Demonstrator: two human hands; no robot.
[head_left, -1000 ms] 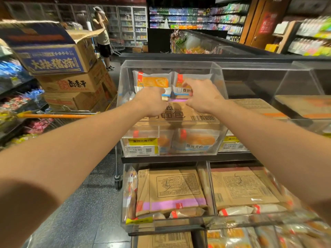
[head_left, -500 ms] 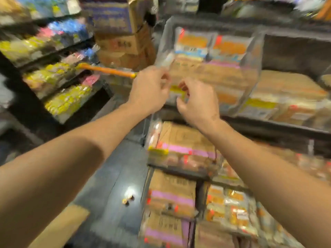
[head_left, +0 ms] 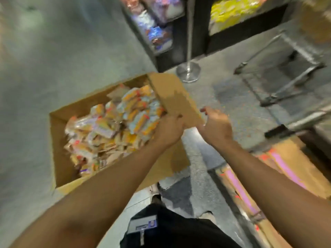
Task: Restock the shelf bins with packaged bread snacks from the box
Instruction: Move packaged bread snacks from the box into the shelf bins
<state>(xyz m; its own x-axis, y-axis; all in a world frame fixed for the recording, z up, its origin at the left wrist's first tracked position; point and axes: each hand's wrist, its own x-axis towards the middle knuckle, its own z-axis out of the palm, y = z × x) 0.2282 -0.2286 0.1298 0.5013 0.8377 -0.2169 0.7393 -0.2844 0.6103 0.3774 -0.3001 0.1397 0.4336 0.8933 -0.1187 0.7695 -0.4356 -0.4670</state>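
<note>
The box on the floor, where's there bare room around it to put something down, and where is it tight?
Bare floor lies left of and beyond the box, up to the dark shelving. It is crowded at the box's right: the raised flap, left hand, right hand, stanchion base and cart frame. The box itself is heaped with bread packets.
</note>
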